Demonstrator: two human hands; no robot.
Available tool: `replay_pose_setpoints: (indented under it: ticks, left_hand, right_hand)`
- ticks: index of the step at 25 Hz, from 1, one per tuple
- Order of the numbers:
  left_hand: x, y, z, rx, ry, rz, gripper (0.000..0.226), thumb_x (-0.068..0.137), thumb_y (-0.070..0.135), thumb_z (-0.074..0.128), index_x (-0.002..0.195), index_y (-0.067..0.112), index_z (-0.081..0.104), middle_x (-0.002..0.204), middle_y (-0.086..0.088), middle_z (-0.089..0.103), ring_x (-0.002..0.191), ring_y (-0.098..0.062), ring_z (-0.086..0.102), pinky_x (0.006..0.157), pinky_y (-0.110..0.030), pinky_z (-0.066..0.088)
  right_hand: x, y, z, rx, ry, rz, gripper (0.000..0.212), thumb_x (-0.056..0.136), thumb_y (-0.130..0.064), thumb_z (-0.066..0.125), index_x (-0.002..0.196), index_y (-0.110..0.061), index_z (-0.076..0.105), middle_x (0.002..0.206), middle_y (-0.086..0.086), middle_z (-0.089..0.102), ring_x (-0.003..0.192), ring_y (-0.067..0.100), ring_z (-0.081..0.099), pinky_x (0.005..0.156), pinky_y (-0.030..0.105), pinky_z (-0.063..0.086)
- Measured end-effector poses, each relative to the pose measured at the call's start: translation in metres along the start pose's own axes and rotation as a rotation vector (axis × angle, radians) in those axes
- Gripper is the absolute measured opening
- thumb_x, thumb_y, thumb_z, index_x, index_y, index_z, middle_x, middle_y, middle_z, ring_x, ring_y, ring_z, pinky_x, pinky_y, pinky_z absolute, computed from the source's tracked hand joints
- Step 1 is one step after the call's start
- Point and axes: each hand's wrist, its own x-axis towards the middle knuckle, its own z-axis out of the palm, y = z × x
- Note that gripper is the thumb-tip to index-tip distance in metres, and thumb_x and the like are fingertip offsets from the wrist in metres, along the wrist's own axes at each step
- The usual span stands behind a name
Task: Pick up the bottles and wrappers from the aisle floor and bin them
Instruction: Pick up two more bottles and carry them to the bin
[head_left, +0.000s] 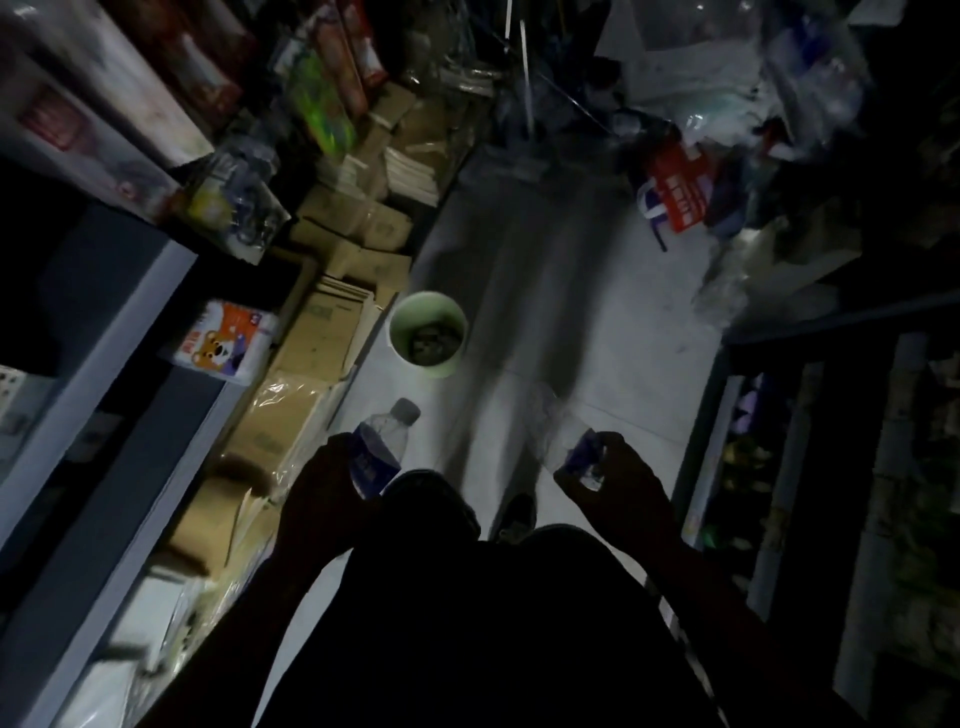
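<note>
My left hand grips a clear plastic bottle with a blue label, its cap pointing up and away from me. My right hand holds a second clear bottle with a blue label, angled up to the left. Both bottles hang above the pale aisle floor. Ahead of them, by the left side, stands a light green round bin with dark scraps at its bottom. The scene is dim and blurred.
Flattened cardboard boxes line the left side under shelving. A red and white bag and clear plastic clutter lie far right. A dark shelf unit borders the right. My shoe shows below.
</note>
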Motion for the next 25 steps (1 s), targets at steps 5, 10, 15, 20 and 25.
replay_pose_setpoints:
  ticks: [5, 10, 15, 20, 25]
  left_hand:
    - [0.062, 0.005, -0.010, -0.058, -0.007, -0.279, 0.084, 0.071, 0.015, 0.085, 0.144, 0.011, 0.044, 0.121, -0.007, 0.039, 0.101, -0.016, 0.046, 0.084, -0.025, 0.041]
    - [0.165, -0.002, -0.030, -0.120, -0.089, -0.325, 0.060, 0.083, 0.017, 0.078, 0.136, 0.012, 0.052, 0.108, -0.002, 0.054, 0.093, -0.018, 0.055, 0.084, -0.031, 0.044]
    - [0.251, -0.003, -0.035, -0.230, -0.102, -0.404, 0.047, 0.084, 0.030, 0.078, 0.123, 0.013, 0.056, 0.097, 0.003, 0.065, 0.093, -0.025, 0.067, 0.083, -0.033, 0.049]
    - [0.326, -0.010, 0.003, -0.647, -0.261, -0.757, 0.038, 0.076, 0.014, 0.084, 0.110, 0.006, 0.067, 0.086, -0.013, 0.076, 0.068, -0.028, 0.071, 0.070, -0.042, 0.059]
    - [0.405, -0.028, 0.077, -0.847, -0.341, -0.999, 0.013, 0.083, 0.004, 0.065, 0.092, -0.005, 0.065, 0.073, -0.019, 0.063, 0.042, -0.018, 0.056, 0.042, -0.022, 0.043]
  right_hand:
    - [0.099, -0.067, -0.024, 0.029, -0.078, -0.055, 0.058, 0.080, -0.051, 0.079, 0.124, -0.027, 0.051, 0.110, -0.010, 0.063, 0.095, 0.009, 0.064, 0.079, 0.027, 0.047]
    - [0.195, -0.123, -0.019, -0.054, -0.184, -0.020, 0.056, 0.091, -0.014, 0.068, 0.142, -0.012, 0.045, 0.133, 0.009, 0.055, 0.111, 0.022, 0.059, 0.085, 0.025, 0.040]
    - [0.273, -0.174, -0.005, -0.072, -0.238, 0.109, 0.060, 0.088, -0.009, 0.069, 0.142, -0.017, 0.045, 0.131, 0.009, 0.060, 0.112, 0.024, 0.059, 0.088, 0.026, 0.044]
    - [0.342, -0.194, 0.027, -0.076, -0.270, 0.149, 0.054, 0.088, -0.028, 0.076, 0.133, -0.015, 0.051, 0.113, 0.008, 0.071, 0.096, 0.025, 0.069, 0.065, 0.016, 0.043]
    - [0.452, -0.179, 0.100, -0.114, -0.457, 0.153, 0.044, 0.094, -0.037, 0.069, 0.129, -0.013, 0.058, 0.108, 0.000, 0.062, 0.102, 0.020, 0.064, 0.073, 0.019, 0.042]
